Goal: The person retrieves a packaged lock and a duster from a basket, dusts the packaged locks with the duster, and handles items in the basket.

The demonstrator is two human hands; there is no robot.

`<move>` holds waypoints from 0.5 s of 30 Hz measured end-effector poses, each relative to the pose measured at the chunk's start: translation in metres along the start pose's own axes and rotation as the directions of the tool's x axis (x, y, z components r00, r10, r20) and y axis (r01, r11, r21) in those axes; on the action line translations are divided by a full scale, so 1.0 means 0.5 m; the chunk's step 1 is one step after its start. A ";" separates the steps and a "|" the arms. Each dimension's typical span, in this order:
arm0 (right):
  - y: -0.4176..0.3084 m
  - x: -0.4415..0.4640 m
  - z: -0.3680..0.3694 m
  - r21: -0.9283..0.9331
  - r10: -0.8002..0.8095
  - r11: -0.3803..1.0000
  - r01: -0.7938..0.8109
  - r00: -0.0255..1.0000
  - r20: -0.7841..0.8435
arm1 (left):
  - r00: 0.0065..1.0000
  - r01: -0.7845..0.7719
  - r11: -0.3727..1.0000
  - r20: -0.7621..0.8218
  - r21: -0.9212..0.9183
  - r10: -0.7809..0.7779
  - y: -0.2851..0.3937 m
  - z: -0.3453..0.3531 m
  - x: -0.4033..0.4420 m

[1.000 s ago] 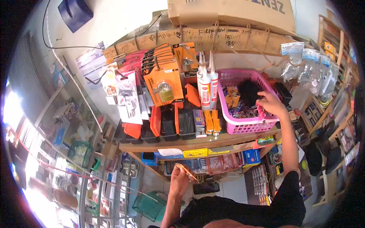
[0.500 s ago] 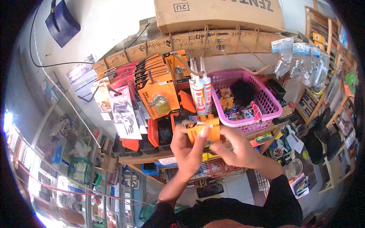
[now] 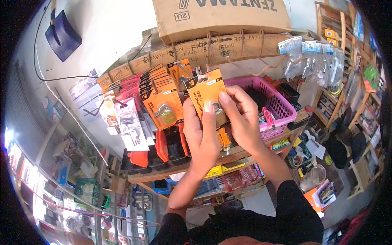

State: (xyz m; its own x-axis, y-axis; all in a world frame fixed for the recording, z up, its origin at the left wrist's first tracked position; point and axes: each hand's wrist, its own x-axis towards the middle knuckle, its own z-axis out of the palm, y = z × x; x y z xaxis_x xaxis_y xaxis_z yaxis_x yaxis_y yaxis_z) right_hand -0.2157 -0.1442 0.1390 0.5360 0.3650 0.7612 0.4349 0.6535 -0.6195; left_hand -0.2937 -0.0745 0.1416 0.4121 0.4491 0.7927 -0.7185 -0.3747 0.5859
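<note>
An orange padlock card [image 3: 206,87] is held upright in front of the shelf, its padlock partly hidden by the thumbs. My left hand [image 3: 200,130] grips its left side, thumb on the front. My right hand [image 3: 241,116] is closed on the right side, thumb also on the front. Similar orange cards with a brass padlock [image 3: 164,114] hang just to the left. Behind my right hand stands a pink basket [image 3: 281,118], partly covered by it.
A large cardboard box [image 3: 224,16] sits on top. Black and orange bins [image 3: 161,149] line the wooden shelf's left part. Clear plastic packets [image 3: 292,61] hang at the right. A glass case [image 3: 61,163] stands at the left.
My right hand has left the pink basket and joined my left hand at the card. Both hands have risen, and the card now faces the camera upright.
</note>
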 end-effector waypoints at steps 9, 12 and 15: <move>0.015 0.006 0.023 0.015 0.005 1.000 -0.004 0.996 -0.093 | 0.999 -0.001 0.994 0.045 -0.105 0.005 -0.004 -0.009 -0.001; 0.027 -0.003 0.026 0.025 0.078 0.997 -0.076 0.992 -0.102 | 0.997 0.010 1.000 0.080 0.011 -0.011 -0.007 -0.021 -0.030; 0.085 0.006 0.021 -0.026 0.082 0.996 -0.087 0.987 -0.140 | 0.994 0.024 0.998 0.108 0.052 -0.029 -0.039 -0.033 -0.075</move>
State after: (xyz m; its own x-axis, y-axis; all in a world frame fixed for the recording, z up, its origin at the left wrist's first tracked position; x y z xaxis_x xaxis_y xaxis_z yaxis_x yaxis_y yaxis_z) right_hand -0.2032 -0.1085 0.1169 0.6658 0.3215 0.6734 0.4052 0.6021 -0.6880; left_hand -0.3045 -0.0708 0.0977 0.4911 0.3694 0.7889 -0.6783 -0.4060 0.6124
